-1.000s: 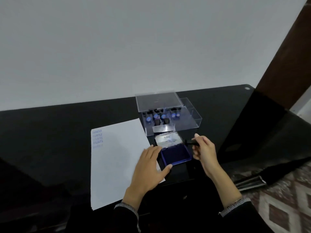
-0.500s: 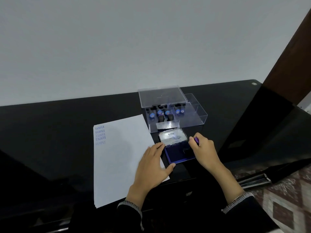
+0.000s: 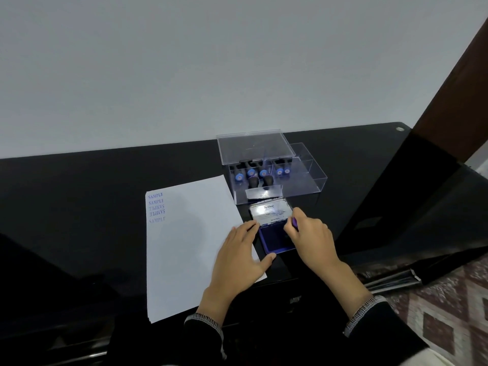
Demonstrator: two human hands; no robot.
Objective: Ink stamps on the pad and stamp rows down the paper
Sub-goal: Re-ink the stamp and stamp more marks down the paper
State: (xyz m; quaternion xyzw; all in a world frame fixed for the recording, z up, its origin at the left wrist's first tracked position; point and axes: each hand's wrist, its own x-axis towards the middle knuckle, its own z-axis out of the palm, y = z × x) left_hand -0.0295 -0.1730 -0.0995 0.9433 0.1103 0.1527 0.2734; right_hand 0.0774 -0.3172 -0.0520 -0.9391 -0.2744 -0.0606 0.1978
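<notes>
Left hand: our left hand (image 3: 239, 256) lies flat with straight fingers on the right edge of the paper (image 3: 184, 247), its fingertips just beside the near-left corner of the ink pad (image 3: 276, 239) and its thumb reaching toward the pad's front edge.
Right hand: our right hand (image 3: 311, 236) is curled over the right side of the ink pad, pinching a stamp (image 3: 294, 222) of which we see only a small purple part between the fingers; whether the stamp's face touches the pad we cannot tell.
Ink pad: open on the black table (image 3: 79, 207), blue pad toward us, its silver lid (image 3: 270, 213) tilted up behind, lying between our two hands.
Paper: left of the pad, with five blue SAMPLE prints (image 3: 156, 207) in a column at its far-left corner, well apart from both hands.
Stamp box: a clear plastic box (image 3: 277, 178) just behind the pad holds more stamps with blue caps, its lid raised.
</notes>
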